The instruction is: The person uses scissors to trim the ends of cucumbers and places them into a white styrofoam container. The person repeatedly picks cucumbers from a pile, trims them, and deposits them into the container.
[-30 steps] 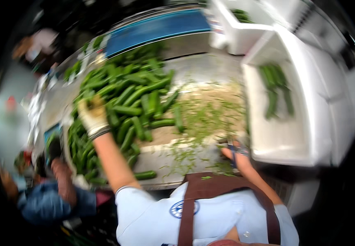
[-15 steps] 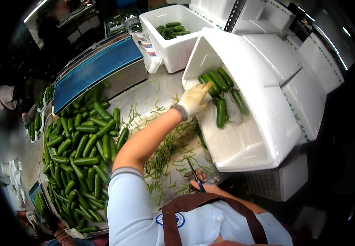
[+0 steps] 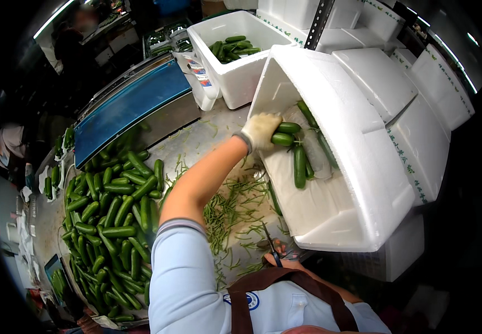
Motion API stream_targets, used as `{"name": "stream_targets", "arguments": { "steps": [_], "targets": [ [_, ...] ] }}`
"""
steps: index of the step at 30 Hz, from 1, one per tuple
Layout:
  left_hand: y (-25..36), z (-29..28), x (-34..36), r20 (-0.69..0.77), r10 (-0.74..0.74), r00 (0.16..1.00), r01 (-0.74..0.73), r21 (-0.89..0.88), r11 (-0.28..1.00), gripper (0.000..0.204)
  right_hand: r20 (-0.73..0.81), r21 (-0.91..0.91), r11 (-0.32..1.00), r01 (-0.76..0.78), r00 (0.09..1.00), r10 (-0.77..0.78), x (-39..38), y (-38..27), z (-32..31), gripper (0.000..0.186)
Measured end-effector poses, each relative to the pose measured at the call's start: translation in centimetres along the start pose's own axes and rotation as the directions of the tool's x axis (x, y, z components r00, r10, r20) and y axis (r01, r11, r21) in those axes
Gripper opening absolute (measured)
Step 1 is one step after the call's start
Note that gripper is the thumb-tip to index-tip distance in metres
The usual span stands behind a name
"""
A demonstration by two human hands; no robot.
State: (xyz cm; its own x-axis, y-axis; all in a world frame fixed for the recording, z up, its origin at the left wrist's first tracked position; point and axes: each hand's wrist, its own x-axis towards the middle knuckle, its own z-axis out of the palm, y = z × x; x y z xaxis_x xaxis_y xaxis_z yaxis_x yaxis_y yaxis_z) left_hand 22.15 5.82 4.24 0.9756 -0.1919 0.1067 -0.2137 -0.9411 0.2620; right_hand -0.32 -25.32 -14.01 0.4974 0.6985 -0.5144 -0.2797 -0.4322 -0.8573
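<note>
A white work glove covers my left hand (image 3: 261, 130), which is inside the tilted white foam box (image 3: 335, 92). Its fingers are closed round two green cucumbers (image 3: 283, 139), whose ends stick out to the right. Beyond them a few loose cucumbers (image 3: 299, 167) lie on the box's pale lining, beside a crumpled clear plastic piece (image 3: 315, 153). Low in the view, by the table edge, my right hand (image 3: 285, 255) grips dark-handled scissors (image 3: 272, 245) with the blades pointing away from me. Part of that hand is hidden behind the scissors.
A large cucumber pile (image 3: 113, 222) covers the left of the metal table (image 3: 196, 136). Thin green trimmings (image 3: 227, 209) lie scattered in the middle. Behind stand a blue-topped machine (image 3: 132, 108) and another foam box (image 3: 235, 72) holding cucumbers. Stacked foam boxes (image 3: 374, 78) rise at right.
My left hand has drawn back slightly to the left, and the two cucumbers in its grasp have turned crosswise. The right hand still holds the scissors near the table edge.
</note>
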Motion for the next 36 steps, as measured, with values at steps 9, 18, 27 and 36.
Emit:
{"name": "stream_targets", "arguments": {
  "steps": [9,18,27,36],
  "targets": [
    [3.3,-1.1,-22.1,-0.375,-0.41,0.831,0.269,-0.375,0.887,0.076,-0.286,-0.523,0.85,-0.064,0.953,-0.104,1.0,-12.6,0.9,0.041],
    [9.5,-2.6,-30.3,-0.117,-0.6,0.792,0.541,-0.323,0.777,0.08,0.027,-0.523,0.782,0.339,0.923,-0.383,-0.8,-18.5,3.4,0.026],
    [12.2,-1.8,-32.1,-0.143,-0.599,0.788,0.521,-0.364,0.772,0.077,-0.016,-0.516,0.779,0.357,0.905,-0.426,-1.9,-15.6,3.0,0.026],
    [13.9,-1.4,-32.6,-0.068,-0.587,0.806,0.52,-0.393,0.759,0.08,-0.048,-0.654,0.701,0.284,0.91,-0.413,-1.1,-13.6,2.9,0.038]
  ]
}}
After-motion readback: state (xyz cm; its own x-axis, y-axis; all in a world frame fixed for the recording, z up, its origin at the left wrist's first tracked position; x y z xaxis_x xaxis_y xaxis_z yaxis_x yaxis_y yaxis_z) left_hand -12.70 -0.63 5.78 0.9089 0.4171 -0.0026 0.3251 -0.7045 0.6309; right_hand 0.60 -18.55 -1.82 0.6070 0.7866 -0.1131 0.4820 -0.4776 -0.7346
